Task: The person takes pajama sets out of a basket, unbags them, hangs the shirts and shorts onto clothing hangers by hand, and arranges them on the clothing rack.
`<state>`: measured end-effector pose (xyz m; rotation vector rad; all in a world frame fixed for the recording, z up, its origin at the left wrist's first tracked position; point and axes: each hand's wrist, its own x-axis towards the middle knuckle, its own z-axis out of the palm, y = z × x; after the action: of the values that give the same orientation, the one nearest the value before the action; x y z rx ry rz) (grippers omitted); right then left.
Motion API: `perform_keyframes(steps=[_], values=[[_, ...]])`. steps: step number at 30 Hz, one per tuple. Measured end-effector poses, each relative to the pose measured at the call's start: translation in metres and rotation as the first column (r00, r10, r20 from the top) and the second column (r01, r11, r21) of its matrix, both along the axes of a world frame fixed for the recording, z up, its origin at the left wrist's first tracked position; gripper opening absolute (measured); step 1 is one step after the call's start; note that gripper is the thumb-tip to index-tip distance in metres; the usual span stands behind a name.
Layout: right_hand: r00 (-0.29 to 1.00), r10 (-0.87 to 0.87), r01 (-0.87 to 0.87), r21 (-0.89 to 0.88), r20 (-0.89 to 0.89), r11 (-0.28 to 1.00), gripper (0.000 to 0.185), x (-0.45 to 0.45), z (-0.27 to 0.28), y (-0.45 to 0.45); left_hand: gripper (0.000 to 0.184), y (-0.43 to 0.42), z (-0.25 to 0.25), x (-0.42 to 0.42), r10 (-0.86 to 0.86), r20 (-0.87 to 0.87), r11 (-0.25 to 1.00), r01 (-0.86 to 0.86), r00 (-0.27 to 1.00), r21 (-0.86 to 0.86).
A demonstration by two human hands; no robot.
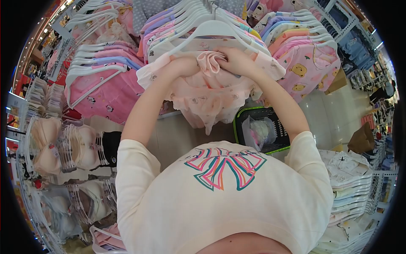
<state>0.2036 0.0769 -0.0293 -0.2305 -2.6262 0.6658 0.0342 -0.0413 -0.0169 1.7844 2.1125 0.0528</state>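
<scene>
A pale pink garment (207,95) with small prints and a ruffled hem hangs in front of me on a white hanger (215,30). Near its top, satiny pink cloth (209,63) is gathered into a folded bunch. My right hand (235,61) is closed on this bunch from the right, fingertips pinching its upper edge. On the other side, my left hand (187,66) is closed against the garment, its fingertips largely hidden by the cloth. The lower part of the garment droops to a point below both hands.
Racks of children's clothes on white hangers stand ahead, with a pink bear-print top (299,70) at right and a pink garment (99,95) at left. A black-green basket (270,120) holds a plastic-wrapped item (259,132). Bras (45,142) hang at left; a person (384,92) is far right.
</scene>
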Motion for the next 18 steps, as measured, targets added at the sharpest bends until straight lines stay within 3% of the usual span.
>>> perform_keyframes(steps=[3,5,8,11,12,14,18], values=[[0.994,0.047,-0.037,-0.098,0.097,0.994,0.035,0.002,0.003,0.002,0.033,-0.001,-0.007,-0.004,-0.113,0.347,0.988,0.068,0.931,0.138],[0.973,0.068,-0.044,-0.113,0.219,0.993,0.036,-0.001,0.0,0.009,0.035,-0.001,-0.009,-0.001,-0.156,0.635,0.983,0.055,0.757,0.175],[0.895,0.158,-0.053,-0.252,0.417,0.966,0.033,-0.016,-0.008,0.029,0.042,0.006,-0.011,-0.003,-0.04,0.581,0.996,-0.018,0.813,0.092],[0.762,0.297,0.185,-0.633,0.575,0.751,0.039,-0.018,0.0,0.026,0.049,0.013,0.0,-0.007,0.123,0.293,0.971,-0.054,0.948,-0.234],[0.736,0.264,0.247,-0.611,0.623,0.752,0.046,-0.02,0.002,0.023,0.052,0.011,0.003,-0.004,0.118,0.29,0.974,-0.055,0.95,-0.218],[0.681,0.162,0.359,-0.518,0.714,0.776,0.042,-0.019,0.01,0.016,0.058,0.008,0.006,0.004,0.11,0.281,0.981,-0.059,0.954,-0.183],[0.583,-0.025,0.442,-0.291,0.812,0.849,0.039,-0.022,0.018,0.001,0.051,0.018,-0.022,-0.007,0.115,0.257,0.992,-0.099,0.96,-0.073]])
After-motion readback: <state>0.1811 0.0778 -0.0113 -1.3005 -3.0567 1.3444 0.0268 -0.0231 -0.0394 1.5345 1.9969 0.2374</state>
